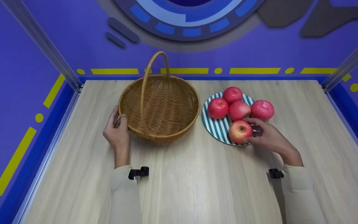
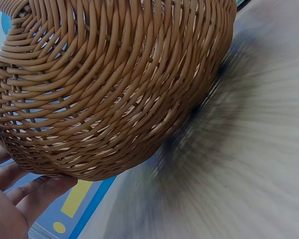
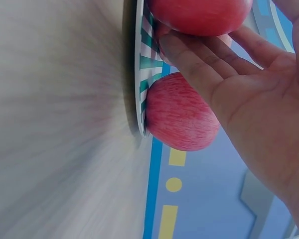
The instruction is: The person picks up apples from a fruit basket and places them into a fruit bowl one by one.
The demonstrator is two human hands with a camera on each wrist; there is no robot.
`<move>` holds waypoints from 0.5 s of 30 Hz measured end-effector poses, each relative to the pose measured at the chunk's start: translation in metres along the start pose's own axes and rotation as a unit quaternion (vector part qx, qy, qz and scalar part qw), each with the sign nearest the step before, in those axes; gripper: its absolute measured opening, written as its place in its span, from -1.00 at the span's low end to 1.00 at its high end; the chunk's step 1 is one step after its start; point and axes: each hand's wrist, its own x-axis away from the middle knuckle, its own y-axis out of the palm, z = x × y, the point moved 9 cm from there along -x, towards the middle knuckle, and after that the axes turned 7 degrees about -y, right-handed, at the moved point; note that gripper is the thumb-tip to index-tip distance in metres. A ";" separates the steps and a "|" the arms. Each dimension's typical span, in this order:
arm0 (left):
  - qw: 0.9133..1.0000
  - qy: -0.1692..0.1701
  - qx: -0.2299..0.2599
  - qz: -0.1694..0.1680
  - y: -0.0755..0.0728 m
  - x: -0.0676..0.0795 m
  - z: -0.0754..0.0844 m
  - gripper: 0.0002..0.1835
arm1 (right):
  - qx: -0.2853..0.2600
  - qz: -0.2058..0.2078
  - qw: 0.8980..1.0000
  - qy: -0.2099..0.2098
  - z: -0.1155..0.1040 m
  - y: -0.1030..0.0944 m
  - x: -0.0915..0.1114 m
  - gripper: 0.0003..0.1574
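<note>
A brown wicker basket [image 1: 174, 104] with a tall arched handle stands on the left of the table, nothing visible inside. My left hand [image 1: 118, 133] holds its left side, thumb at the rim and fingers against the outer weave [image 2: 109, 99]. On a green-and-white striped plate [image 1: 214, 127] to the right lie several red apples. My right hand [image 1: 269, 137] grips the nearest apple [image 1: 238, 133] from the right, thumb in front and fingers behind. In the right wrist view, the fingers reach under that apple [image 3: 202, 15], with another apple [image 3: 182, 112] beside them at the plate's edge.
Behind the held apple, more apples [image 1: 218, 108] crowd the plate, one [image 1: 262, 109] at its right edge. The wooden table [image 1: 182, 183] is bounded by blue panels [image 1: 104, 59] at the back and sides. Each sleeve carries a small black wrist mount [image 1: 140, 172].
</note>
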 end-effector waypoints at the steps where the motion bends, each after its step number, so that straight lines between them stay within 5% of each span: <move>1: 1.000 0.000 0.000 -0.001 0.000 0.000 0.000 -0.58 | -0.001 0.000 1.000 -0.001 0.000 0.000 0.000 0.03; 15: 0.999 -0.015 -0.036 0.004 0.005 0.003 0.005 -0.58 | -0.022 0.012 1.000 -0.004 -0.003 -0.005 0.004 -0.04</move>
